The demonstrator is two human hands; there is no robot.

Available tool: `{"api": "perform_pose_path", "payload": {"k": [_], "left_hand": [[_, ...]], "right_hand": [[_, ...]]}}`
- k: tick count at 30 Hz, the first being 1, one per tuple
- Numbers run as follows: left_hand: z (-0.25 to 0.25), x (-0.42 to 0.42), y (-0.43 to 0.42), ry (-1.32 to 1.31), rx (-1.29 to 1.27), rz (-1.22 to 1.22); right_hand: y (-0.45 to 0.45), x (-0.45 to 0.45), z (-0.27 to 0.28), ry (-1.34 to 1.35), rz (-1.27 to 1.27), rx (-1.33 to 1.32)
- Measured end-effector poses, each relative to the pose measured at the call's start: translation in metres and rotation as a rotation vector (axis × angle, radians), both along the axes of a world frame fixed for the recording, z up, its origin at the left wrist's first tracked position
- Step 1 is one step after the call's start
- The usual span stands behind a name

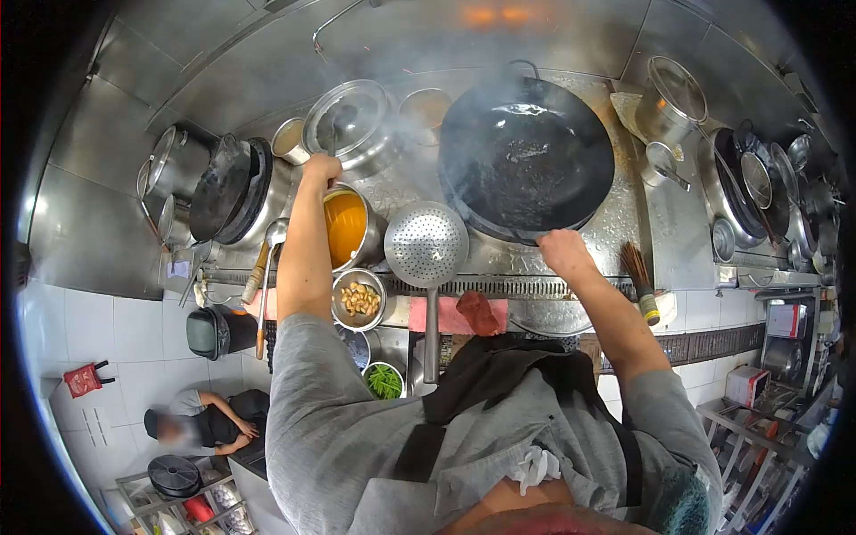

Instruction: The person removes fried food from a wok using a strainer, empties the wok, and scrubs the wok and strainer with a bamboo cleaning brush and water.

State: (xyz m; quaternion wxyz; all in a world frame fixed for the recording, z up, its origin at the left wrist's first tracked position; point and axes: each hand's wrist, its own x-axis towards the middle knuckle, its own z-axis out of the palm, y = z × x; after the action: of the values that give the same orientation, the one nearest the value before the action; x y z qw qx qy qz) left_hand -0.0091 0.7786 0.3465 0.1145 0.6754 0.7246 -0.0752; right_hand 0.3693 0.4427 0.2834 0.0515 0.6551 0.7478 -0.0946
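The black wok (528, 156) lay straight ahead of the right hand (568, 252), whose fingers were closed on its near edge, and to the right of the left hand (323, 169), well apart from it. Left of the wok, that left hand was curled beside a steel pot (382, 163); what it gripped, if anything, I could not tell. Between wok and left forearm stood the perforated skimmer (426, 242) and, farther left of the wok, a container of orange liquid (344, 228).
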Motion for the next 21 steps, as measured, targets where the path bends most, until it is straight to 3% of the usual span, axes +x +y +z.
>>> {"api": "perform_pose_path", "payload": {"k": [2, 3, 4, 6, 7, 9, 11, 12, 16, 17, 18, 21], "left_hand": [[-0.012, -0.015, 0.016, -0.958, -0.242, 0.445], [0.007, -0.006, -0.006, -1.224, -0.168, 0.551], [0.003, -0.009, -0.009, -1.218, -0.172, 0.546], [0.001, -0.023, -0.007, -1.731, -0.411, 0.598], [0.004, -0.027, -0.009, -1.782, -0.437, 0.57], [0.019, -0.026, -0.024, -1.822, -0.415, 0.577], [0.045, -0.016, -0.051, -1.873, -0.362, 0.569], [0.049, -0.018, -0.055, -1.917, -0.473, 0.534], [0.1, 0.014, -0.107, -1.875, -0.501, 0.473], [0.109, 0.018, -0.12, -1.888, -0.532, 0.454], [0.119, 0.024, -0.135, -1.884, -0.523, 0.458], [0.139, 0.045, -0.176, -1.896, -0.562, 0.417]], "right_hand": [[-0.017, 0.003, 0.006, 0.079, -0.122, 0.069], [-0.024, 0.006, -0.003, 0.09, -0.185, 0.095], [-0.034, 0.003, 0.007, 0.094, -0.192, 0.094], [-0.057, -0.002, 0.03, 0.42, -0.268, 0.34], [-0.072, -0.005, 0.028, 0.426, -0.267, 0.342], [-0.105, 0.003, 0.021, 0.727, -0.294, 0.493], [-0.13, 0.034, 0.008, 0.689, -0.377, 0.48], [-0.147, 0.055, 0.003, 0.646, -0.46, 0.465], [-0.152, 0.161, 0.045, 0.428, -0.695, 0.713], [-0.15, 0.202, 0.05, 0.343, -0.711, 0.709], [-0.145, 0.232, 0.067, 0.103, -0.559, 0.896], [-0.121, 0.314, 0.101, -0.262, -0.625, 0.789]]}}
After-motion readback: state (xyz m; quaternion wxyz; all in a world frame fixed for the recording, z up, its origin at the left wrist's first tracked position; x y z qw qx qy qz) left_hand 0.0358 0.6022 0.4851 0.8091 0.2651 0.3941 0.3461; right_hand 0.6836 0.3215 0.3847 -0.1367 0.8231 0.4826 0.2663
